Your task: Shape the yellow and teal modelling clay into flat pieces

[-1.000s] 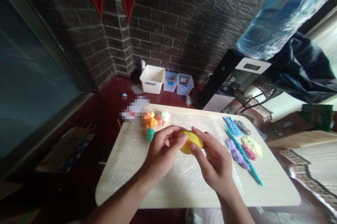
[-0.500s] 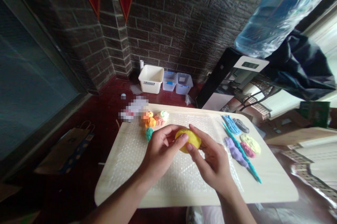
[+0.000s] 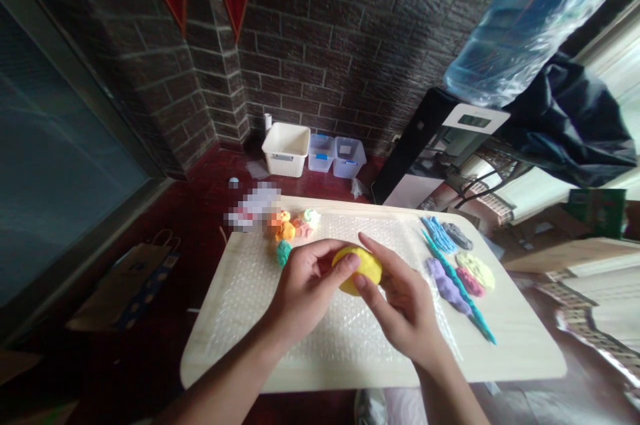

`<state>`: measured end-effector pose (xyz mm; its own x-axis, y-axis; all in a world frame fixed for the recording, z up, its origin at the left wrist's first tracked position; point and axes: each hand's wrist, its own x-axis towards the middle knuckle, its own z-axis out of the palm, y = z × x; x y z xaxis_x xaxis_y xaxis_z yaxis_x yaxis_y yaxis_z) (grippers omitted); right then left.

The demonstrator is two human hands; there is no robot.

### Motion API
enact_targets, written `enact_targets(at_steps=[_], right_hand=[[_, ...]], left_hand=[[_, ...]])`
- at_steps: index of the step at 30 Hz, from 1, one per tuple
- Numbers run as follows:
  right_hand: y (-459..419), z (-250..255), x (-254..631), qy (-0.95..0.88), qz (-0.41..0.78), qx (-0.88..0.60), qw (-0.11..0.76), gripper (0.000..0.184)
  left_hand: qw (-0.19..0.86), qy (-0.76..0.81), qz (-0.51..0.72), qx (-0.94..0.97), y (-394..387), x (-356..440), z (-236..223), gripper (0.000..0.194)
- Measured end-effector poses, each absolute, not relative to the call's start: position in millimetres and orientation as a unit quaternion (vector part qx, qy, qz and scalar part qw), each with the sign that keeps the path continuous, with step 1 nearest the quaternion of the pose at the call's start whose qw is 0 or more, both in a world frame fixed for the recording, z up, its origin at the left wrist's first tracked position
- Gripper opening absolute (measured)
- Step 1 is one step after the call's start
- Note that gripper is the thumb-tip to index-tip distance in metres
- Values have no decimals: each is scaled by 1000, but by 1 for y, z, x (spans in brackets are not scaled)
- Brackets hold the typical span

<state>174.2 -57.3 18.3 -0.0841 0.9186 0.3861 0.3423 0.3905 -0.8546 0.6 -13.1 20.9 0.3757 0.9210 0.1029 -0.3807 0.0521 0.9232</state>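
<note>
A rounded, flattened lump of yellow modelling clay (image 3: 369, 268) is held above the table between both hands. My left hand (image 3: 311, 284) grips it from the left, thumb pressed on its face and fingers behind. My right hand (image 3: 400, 298) holds the other side, its thumb at the lower edge and forefinger along the top. Under the hands a sheet of bubble wrap (image 3: 250, 318) covers the middle of the pale wooden table (image 3: 520, 352). Beyond my left hand sit a green clay lump (image 3: 284, 253) and orange clay (image 3: 285, 231).
To the right lie blue clay strips (image 3: 439, 234), grey clay (image 3: 457, 236), purple clay (image 3: 447, 286), pale yellow clay (image 3: 476, 270), pink clay (image 3: 471, 282) and a long teal clay roll (image 3: 463, 292). Past the table stand a white bin (image 3: 286, 150) and a water dispenser (image 3: 415, 152).
Both hands keep hold of the yellow clay in nearly the same place. The fingers and clay have shifted only slightly, and the view has moved a little.
</note>
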Motion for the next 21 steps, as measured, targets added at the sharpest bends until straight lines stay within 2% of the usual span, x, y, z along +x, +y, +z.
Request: enact_targets(at_steps=[5,8,13,17,21], right_hand=[[-57,17,173,-682,296,-475,471,44],[-56,14,171,-663,276,-481,503,48],[-55,11,168,-662,257,-484,512,40],[-55,11,167,-663,230,-490,517,46],[-55,12,168,-673,259,-482,498,43]], left_hand=[[671,283,486,484,-14,2,21,34],[662,292,504,472,-14,3,22,34],[674,290,506,453,-14,5,22,33],[671,290,512,451,-14,4,22,28],[668,296,508,455,-13,3,21,30]])
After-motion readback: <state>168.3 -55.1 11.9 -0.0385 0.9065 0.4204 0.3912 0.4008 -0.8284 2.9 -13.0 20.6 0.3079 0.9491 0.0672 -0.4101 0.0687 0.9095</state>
